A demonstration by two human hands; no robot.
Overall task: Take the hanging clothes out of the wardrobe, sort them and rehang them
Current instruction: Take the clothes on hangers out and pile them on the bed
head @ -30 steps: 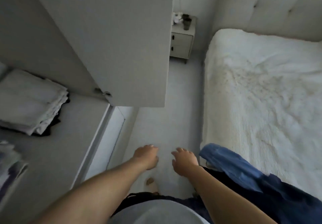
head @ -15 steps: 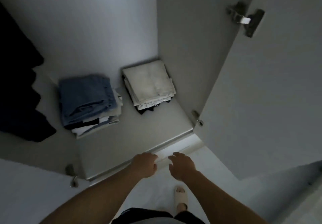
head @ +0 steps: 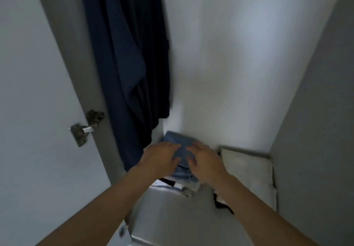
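We see both hands held out low in front of the open wardrobe, side by side, and neither has anything in it. The left hand point(head: 162, 158) has its fingers loosely bent and lies over the near left part of a stack of folded blue denim clothes point(head: 177, 144) on the wardrobe floor point(head: 172, 213); the right hand point(head: 204, 160) has its fingers spread over the stack's right part. Whether either palm actually touches the denim we cannot tell — the frame is blurred and the hands may be passing in front of it.

The thing the task wants is the long dark navy hanging garment point(head: 130, 63). It hangs in the left part of the wardrobe, just inside the white left door point(head: 38, 92) with its metal hinge point(head: 86, 127). Its long axis runs straight up and down, and its top goes out of view above, so we see no hanger and no rail. Its lower hem ends just above and to the left of the left hand.

So the garment lies up and to the left of both hands, and the left hand is plainly the nearer one. We judge the coming move to be a reach upward along the cloth — led by the left hand, the right crossing over after it.

To the right lies a second folded pile, pale cream cloth point(head: 247, 171), apart from the denim.
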